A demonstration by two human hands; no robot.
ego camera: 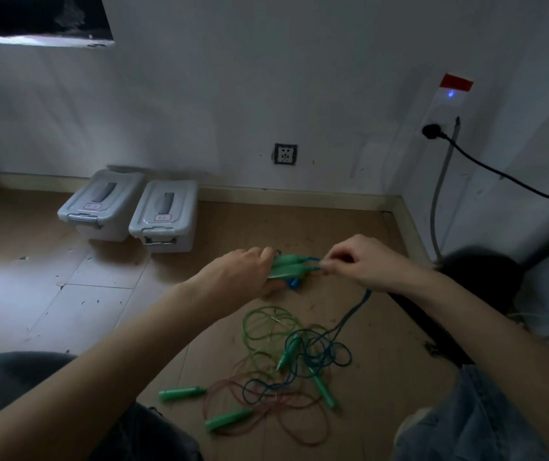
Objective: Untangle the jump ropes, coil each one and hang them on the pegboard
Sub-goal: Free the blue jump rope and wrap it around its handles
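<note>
Brown cardboard floor [349, 227] fills the middle and lower frame, and against the wall in the upper left of it stand two grey storage boxes [133, 211], side by side with lids shut, so what they hold cannot be told. Lower centre lies the tangle of jump ropes [286, 364]: green, dark blue and reddish cords looped over one another, with several green handles [181, 393] scattered through it. From that heap a blue cord [354, 311] rises up and to the right toward the hands at mid-frame. A pair of green handles [288, 266] is gripped there by the left hand [246, 271], fingers curled round their left ends; they lie side by side, long axis running left to right across the frame, tips pointing toward the right hand [363, 261]. That right hand pinches the cord just at the handle tips, thumb and fingers closed on it, so it is the nearer one for drawing the blue rope out. Freeing it, I judge, means pulling rightward along the handles' axis, away from the heap below. No pegboard is in view.
</note>
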